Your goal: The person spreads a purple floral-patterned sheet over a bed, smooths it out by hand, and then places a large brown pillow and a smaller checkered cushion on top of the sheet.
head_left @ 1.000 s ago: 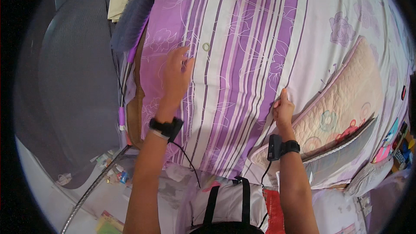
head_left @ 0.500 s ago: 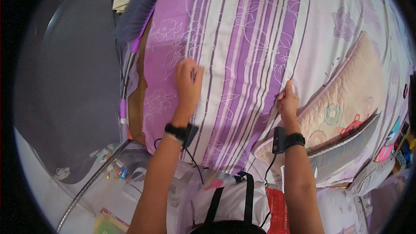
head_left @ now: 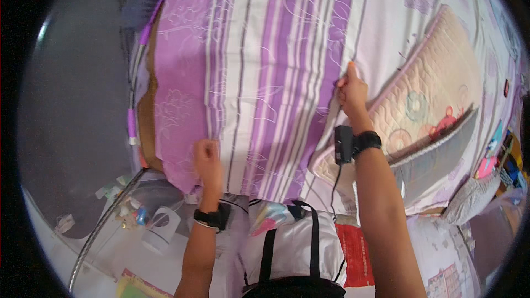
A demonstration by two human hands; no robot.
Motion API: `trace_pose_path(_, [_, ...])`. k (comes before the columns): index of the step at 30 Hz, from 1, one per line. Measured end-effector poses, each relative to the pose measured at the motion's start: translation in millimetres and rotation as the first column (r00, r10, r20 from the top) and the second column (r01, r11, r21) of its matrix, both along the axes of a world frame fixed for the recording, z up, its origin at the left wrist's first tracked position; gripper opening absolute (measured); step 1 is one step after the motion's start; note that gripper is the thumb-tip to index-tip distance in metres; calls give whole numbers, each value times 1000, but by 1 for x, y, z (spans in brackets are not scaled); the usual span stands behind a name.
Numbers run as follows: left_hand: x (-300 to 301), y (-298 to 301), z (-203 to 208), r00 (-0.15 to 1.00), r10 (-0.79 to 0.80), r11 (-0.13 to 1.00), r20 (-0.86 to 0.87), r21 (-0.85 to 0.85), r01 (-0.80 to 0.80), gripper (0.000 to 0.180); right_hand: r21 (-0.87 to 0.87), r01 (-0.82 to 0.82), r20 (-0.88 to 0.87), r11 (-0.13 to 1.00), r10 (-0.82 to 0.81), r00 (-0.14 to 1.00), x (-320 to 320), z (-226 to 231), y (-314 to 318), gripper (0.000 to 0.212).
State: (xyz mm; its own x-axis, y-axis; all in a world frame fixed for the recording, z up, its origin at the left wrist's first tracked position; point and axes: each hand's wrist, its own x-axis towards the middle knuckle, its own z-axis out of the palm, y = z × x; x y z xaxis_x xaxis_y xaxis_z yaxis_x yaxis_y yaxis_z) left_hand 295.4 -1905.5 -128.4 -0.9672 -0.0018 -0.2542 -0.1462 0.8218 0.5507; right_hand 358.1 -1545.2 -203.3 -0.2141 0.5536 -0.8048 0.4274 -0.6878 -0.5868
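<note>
A purple-and-white striped bed sheet (head_left: 243, 66) with white flower outlines spreads over the bed in front of me. My left hand (head_left: 208, 160), slightly blurred, is curled into a fist over its near left part. Whatever the fist may hold is hidden. Farther off and to the right, my right hand (head_left: 352, 91) has its fingers curled at a dark stripe of the sheet, seemingly gripping a fold, with the thumb stretched away from me. Beside that hand lies a pale pink quilted mat (head_left: 408, 105), its near part folded over to a grey underside.
A white bag (head_left: 292, 243) with black handles is close to my body. Left of the bed stand a purple-handled broom (head_left: 132, 116) and a dark grey surface (head_left: 77, 121). A curved metal rod (head_left: 105, 229) crosses the lower left. Grey knitted cloth (head_left: 475, 193) lies at the right.
My left hand has come back toward me across the sheet. The right hand keeps its place on the sheet. The whole view has shifted, so the bed appears higher and more leftward.
</note>
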Motion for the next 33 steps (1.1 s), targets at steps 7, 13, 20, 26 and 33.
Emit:
trace_pose_path(7, [66, 42, -48, 913, -396, 912, 102, -75, 404, 10, 27, 54, -65, 998, -52, 997, -16, 7, -12, 53])
trace_pose_path(13, [59, 52, -57, 869, -459, 868, 183, -117, 483, 12, -49, -232, -237, 972, 214, 948, 19, 30, -19, 45])
trace_pose_path(20, [50, 38, -65, 834, -482, 833, 270, -156, 531, 20, 36, -834, -677, 551, 627, 385, 172, 172, -112, 26])
trace_pose_path(26, [40, 28, -85, 837, -508, 824, 202, -170, 541, 24, -26, 2, -74, 1000, -4, 997, 379, 189, -72, 27])
trace_pose_path(33, [69, 55, -35, 921, -311, 947, 236, 161, 278, 29, 150, 285, 274, 947, -317, 908, 501, 137, -20, 67])
